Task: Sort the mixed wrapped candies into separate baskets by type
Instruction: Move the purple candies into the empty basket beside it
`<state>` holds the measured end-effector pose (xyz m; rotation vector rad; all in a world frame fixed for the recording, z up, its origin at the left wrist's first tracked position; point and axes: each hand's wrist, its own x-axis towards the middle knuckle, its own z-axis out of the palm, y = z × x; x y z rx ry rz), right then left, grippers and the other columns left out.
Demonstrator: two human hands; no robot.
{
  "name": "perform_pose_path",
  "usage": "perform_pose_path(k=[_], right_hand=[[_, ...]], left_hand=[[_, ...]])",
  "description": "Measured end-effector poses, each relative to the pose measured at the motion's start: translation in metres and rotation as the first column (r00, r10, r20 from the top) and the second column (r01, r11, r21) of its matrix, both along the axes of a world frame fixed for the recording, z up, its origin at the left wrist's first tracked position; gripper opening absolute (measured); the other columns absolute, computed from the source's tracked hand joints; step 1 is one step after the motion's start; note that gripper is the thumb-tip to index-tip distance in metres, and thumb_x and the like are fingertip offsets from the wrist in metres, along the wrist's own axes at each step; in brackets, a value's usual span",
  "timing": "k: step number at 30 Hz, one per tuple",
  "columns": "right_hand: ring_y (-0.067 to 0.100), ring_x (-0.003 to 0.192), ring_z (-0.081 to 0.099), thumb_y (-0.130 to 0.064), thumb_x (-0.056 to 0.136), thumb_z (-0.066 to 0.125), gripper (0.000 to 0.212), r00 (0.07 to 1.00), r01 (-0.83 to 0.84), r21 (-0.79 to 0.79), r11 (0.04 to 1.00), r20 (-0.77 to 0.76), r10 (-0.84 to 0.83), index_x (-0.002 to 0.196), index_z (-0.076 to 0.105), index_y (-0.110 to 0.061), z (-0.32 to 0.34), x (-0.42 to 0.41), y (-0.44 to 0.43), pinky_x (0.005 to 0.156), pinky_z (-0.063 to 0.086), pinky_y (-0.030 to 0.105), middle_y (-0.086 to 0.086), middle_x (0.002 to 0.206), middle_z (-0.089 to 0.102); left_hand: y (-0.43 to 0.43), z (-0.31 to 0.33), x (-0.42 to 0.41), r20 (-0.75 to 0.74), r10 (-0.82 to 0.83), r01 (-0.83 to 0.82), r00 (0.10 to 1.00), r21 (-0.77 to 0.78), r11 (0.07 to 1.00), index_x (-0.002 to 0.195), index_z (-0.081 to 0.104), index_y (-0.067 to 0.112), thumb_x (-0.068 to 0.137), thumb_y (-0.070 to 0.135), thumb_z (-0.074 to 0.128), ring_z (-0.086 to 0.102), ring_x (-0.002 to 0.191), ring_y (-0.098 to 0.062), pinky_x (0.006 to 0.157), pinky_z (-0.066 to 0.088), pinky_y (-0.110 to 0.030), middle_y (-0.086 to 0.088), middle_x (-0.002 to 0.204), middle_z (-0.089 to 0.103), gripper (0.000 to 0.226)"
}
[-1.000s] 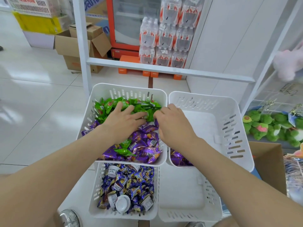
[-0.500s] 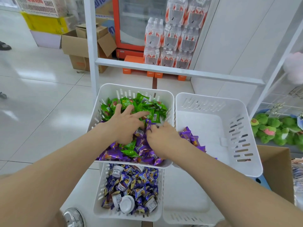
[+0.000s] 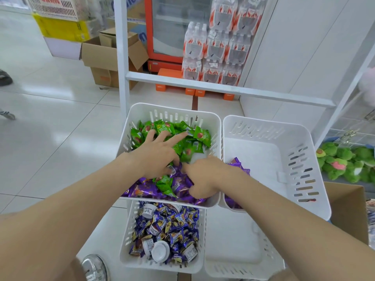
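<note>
The far-left white basket (image 3: 174, 111) holds green wrapped candies (image 3: 199, 135) piled at its far end and purple wrapped candies (image 3: 142, 188) at its near end. A few green ones (image 3: 165, 183) lie among the purple. My left hand (image 3: 156, 154) rests on the green pile with its fingers spread flat. My right hand (image 3: 204, 176) is dug into the purple candies, fingers curled down round them. The far-right white basket (image 3: 263, 128) has a small heap of purple candies (image 3: 237, 163) in its near-left corner, partly hidden by my right forearm.
One level down, a basket (image 3: 126, 236) holds blue-wrapped candies and small lidded cups, and another white basket (image 3: 243, 266) sits beside it. A white shelf frame (image 3: 223, 89) crosses behind. A cardboard box (image 3: 345, 209) and green plush toys (image 3: 345, 161) are on the right.
My right hand has slid toward the near end of the left basket and curled into the purple candies. My left hand has spread wider over the green pile.
</note>
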<state>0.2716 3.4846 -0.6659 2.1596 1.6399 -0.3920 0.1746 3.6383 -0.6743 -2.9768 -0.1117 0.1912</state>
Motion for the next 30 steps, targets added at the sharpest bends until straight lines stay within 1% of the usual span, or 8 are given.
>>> perform_pose_path(k=[4, 7, 9, 14, 17, 20, 25, 30], right_hand=[[0.027, 0.086, 0.06, -0.067, 0.08, 0.061, 0.056, 0.999, -0.034, 0.029, 0.999, -0.025, 0.035, 0.11, 0.047, -0.022, 0.005, 0.004, -0.002, 0.078, 0.054, 0.039, -0.003, 0.093, 0.059], [0.031, 0.101, 0.062, -0.079, 0.083, 0.056, 0.071, 0.995, -0.087, 0.031, 0.996, 0.042, 0.085, 0.133, 0.047, -0.029, -0.002, 0.003, -0.003, 0.076, 0.045, 0.038, 0.003, 0.105, 0.063], [0.034, 0.107, 0.061, -0.076, 0.088, 0.055, 0.071, 0.989, -0.121, 0.068, 0.99, 0.096, 0.114, 0.143, 0.046, -0.032, -0.009, -0.001, -0.002, 0.074, 0.042, 0.038, 0.007, 0.108, 0.063], [0.034, 0.096, 0.065, -0.059, 0.099, 0.056, 0.048, 0.978, -0.188, 0.176, 0.966, 0.128, 0.167, 0.13, 0.056, -0.023, -0.012, -0.003, -0.002, 0.065, 0.045, 0.038, 0.0, 0.074, 0.037], [0.03, 0.099, 0.066, -0.057, 0.101, 0.052, 0.043, 0.982, -0.178, 0.288, 0.941, 0.113, 0.152, 0.131, 0.055, -0.026, -0.008, 0.003, -0.007, 0.065, 0.046, 0.038, 0.003, 0.098, 0.06], [0.026, 0.1, 0.064, -0.055, 0.103, 0.05, 0.041, 0.993, -0.114, 0.437, 0.892, 0.058, 0.099, 0.132, 0.052, -0.026, 0.004, 0.012, -0.012, 0.067, 0.048, 0.037, 0.001, 0.113, 0.055], [0.027, 0.09, 0.061, -0.051, 0.102, 0.054, 0.032, 0.995, 0.097, 0.699, 0.709, -0.07, -0.067, 0.109, 0.055, -0.02, 0.015, 0.022, -0.025, 0.075, 0.052, 0.044, 0.001, 0.101, 0.06], [0.02, 0.064, 0.045, -0.054, 0.099, 0.059, 0.039, 0.914, 0.386, 0.842, 0.376, -0.295, -0.278, 0.079, 0.049, -0.022, 0.029, 0.027, -0.052, 0.063, 0.027, 0.038, -0.007, 0.065, 0.051]], left_hand=[[-0.004, -0.005, -0.005, 0.114, -0.041, 0.03, 0.993, 0.092, 0.995, 0.116, 0.068, 0.038, 0.087, 0.051, 0.067, 0.032, 0.126, -0.029, 0.1, 0.035, -0.05, -0.002, 0.149, 0.024, 0.031], [-0.005, -0.003, -0.007, 0.122, -0.032, 0.022, 0.992, 0.088, 0.996, 0.106, 0.067, 0.031, 0.084, 0.05, 0.064, 0.035, 0.11, -0.023, 0.088, 0.034, -0.043, 0.002, 0.121, 0.034, 0.029], [-0.003, -0.001, -0.008, 0.107, -0.012, 0.003, 0.994, 0.09, 0.996, 0.103, 0.066, 0.028, 0.083, 0.053, 0.067, 0.036, 0.108, -0.021, 0.09, 0.034, -0.045, 0.003, 0.116, 0.036, 0.031], [0.001, 0.001, -0.011, 0.089, 0.01, -0.019, 0.996, 0.094, 0.995, 0.101, 0.065, 0.03, 0.082, 0.056, 0.073, 0.038, 0.11, -0.021, 0.105, 0.034, -0.053, 0.008, 0.113, 0.048, 0.033], [0.003, 0.003, -0.012, 0.113, 0.008, -0.018, 0.994, 0.087, 0.996, 0.086, 0.062, 0.03, 0.081, 0.053, 0.076, 0.039, 0.11, -0.021, 0.102, 0.034, -0.052, 0.014, 0.104, 0.057, 0.028], [0.003, 0.003, -0.013, 0.101, 0.0, -0.005, 0.995, 0.046, 0.999, 0.078, 0.051, 0.03, 0.081, 0.047, 0.076, 0.038, 0.11, -0.02, 0.098, 0.031, -0.052, 0.014, 0.092, 0.061, 0.031], [-0.001, 0.001, -0.015, 0.144, -0.021, 0.032, 0.989, -0.068, 0.997, 0.09, 0.061, 0.029, 0.085, 0.032, 0.07, 0.04, 0.111, -0.017, 0.098, 0.024, -0.049, 0.013, 0.085, 0.063, 0.011], [-0.011, 0.002, -0.012, 0.217, 0.05, -0.004, 0.975, -0.207, 0.978, 0.12, 0.057, 0.041, 0.091, 0.028, 0.059, 0.036, 0.104, -0.015, 0.096, 0.029, -0.047, 0.02, 0.095, 0.062, 0.032]])
